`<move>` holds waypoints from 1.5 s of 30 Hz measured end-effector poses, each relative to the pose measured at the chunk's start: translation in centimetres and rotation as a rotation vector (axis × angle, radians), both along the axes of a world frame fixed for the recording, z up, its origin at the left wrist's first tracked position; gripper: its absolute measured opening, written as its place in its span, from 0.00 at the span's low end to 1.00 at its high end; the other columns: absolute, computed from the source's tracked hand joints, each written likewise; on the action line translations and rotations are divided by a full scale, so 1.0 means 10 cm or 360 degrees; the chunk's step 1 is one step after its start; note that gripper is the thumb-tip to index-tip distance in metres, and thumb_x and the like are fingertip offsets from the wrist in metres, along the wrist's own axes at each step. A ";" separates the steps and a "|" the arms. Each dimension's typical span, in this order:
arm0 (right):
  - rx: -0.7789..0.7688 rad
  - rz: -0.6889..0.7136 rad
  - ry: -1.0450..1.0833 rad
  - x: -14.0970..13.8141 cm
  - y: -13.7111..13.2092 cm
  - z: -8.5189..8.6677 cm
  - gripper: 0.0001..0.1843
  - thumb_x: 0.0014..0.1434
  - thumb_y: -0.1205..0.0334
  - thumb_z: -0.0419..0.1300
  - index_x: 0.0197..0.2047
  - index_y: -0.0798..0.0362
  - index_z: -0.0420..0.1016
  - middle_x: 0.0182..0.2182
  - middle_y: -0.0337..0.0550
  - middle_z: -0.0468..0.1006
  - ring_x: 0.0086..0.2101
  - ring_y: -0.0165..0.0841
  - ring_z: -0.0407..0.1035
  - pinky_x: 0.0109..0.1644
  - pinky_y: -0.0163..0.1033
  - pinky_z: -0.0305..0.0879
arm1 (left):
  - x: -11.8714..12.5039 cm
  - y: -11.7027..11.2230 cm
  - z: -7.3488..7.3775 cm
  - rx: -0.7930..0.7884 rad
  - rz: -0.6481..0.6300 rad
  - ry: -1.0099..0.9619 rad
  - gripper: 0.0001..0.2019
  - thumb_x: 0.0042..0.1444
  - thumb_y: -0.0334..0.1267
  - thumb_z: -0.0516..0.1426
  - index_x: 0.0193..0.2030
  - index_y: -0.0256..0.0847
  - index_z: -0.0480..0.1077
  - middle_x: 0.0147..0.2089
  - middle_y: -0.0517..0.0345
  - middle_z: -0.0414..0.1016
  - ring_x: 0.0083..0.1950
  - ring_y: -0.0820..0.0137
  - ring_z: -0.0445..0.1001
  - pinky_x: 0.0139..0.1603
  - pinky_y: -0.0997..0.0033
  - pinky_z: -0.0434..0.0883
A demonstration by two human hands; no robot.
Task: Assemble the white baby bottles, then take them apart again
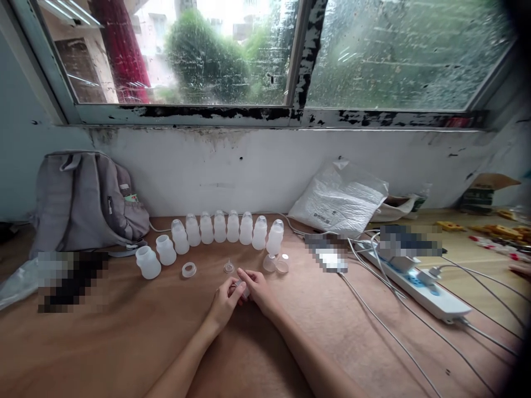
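Observation:
My left hand (225, 301) and my right hand (258, 288) meet above the table, fingers closed round a small translucent bottle part (244, 288), mostly hidden by them. Just beyond the fingers lies a clear bottle nipple (229, 266). A white collar ring (189, 270) rests farther left. To the right are two clear domed caps (269, 262), side by side. Baby bottles stand behind in a curved row. An uncapped bottle (148, 262) is at the left end, with another open bottle (166, 250) beside it; several capped bottles (219, 228) continue to the right.
A grey backpack (89, 199) leans on the wall at left, near a clear plastic bag (25, 279). At right are a silvery plastic bag (342, 199), a white power strip (431, 290) and trailing cables (373, 312). Part of another person's hand (520, 271) shows at the far right edge.

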State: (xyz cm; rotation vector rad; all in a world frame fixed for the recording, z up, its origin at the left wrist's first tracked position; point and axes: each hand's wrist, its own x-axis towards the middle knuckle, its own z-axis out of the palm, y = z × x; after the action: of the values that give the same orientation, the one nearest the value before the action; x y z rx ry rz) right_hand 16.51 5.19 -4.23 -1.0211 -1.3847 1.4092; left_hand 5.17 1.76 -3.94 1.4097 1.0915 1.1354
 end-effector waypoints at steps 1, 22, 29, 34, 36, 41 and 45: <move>0.0005 -0.0012 0.0003 0.00 0.00 0.00 0.23 0.49 0.43 0.54 0.17 0.54 0.62 0.10 0.32 0.61 0.13 0.23 0.53 0.15 0.31 0.45 | 0.00 0.00 0.00 0.0002 0.0002 0.0021 0.14 0.52 0.49 0.50 0.30 0.38 0.64 0.24 0.59 0.70 0.25 0.72 0.69 0.27 0.75 0.65; 0.0339 -0.0320 -0.0144 0.02 0.03 -0.06 0.19 0.50 0.49 0.57 0.18 0.53 0.58 0.15 0.32 0.58 0.18 0.24 0.53 0.21 0.31 0.49 | -0.10 0.06 -0.08 0.0256 0.0211 0.0311 0.15 0.44 0.43 0.59 0.39 0.40 0.66 0.31 0.56 0.74 0.32 0.69 0.72 0.33 0.73 0.69; 0.0068 -0.0143 0.0090 -0.02 0.04 -0.12 0.16 0.47 0.48 0.58 0.26 0.52 0.61 0.12 0.29 0.61 0.12 0.24 0.55 0.15 0.30 0.50 | -0.25 0.10 -0.04 0.0664 0.0256 0.0877 0.15 0.42 0.34 0.57 0.40 0.44 0.67 0.37 0.56 0.71 0.38 0.66 0.70 0.40 0.68 0.66; 0.0117 -0.0171 0.0164 -0.04 0.03 -0.12 0.12 0.48 0.53 0.59 0.29 0.51 0.63 0.16 0.30 0.64 0.15 0.24 0.56 0.17 0.30 0.53 | -0.26 0.11 -0.02 0.0710 0.0219 0.1042 0.14 0.43 0.34 0.56 0.40 0.44 0.66 0.35 0.56 0.71 0.37 0.66 0.70 0.38 0.69 0.66; 0.0177 -0.0167 0.0131 -0.04 0.03 -0.13 0.09 0.49 0.55 0.58 0.31 0.50 0.63 0.17 0.31 0.64 0.16 0.24 0.57 0.18 0.30 0.54 | -0.27 0.10 -0.01 0.0730 0.0204 0.1071 0.14 0.43 0.33 0.56 0.40 0.43 0.65 0.35 0.56 0.71 0.38 0.66 0.70 0.39 0.69 0.66; 0.0345 -0.0098 0.0008 -0.04 0.03 -0.17 0.06 0.52 0.61 0.54 0.35 0.49 0.63 0.21 0.34 0.67 0.20 0.27 0.59 0.22 0.31 0.56 | -0.28 0.10 -0.03 0.0751 0.0164 0.1109 0.16 0.41 0.30 0.55 0.40 0.43 0.65 0.36 0.55 0.71 0.39 0.65 0.70 0.39 0.69 0.67; 0.0492 -0.0056 -0.0162 -0.01 0.02 -0.17 0.05 0.52 0.65 0.51 0.35 0.49 0.62 0.22 0.34 0.65 0.22 0.28 0.59 0.25 0.32 0.55 | -0.30 0.12 -0.06 0.0688 0.0150 0.1018 0.16 0.40 0.30 0.56 0.40 0.44 0.65 0.35 0.56 0.71 0.37 0.66 0.71 0.37 0.70 0.67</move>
State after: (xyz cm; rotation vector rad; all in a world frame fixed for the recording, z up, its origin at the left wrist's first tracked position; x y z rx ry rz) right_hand 16.42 5.44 -5.92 -0.9178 -1.5931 1.0873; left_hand 2.19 2.93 -4.51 2.1764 1.4128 1.0480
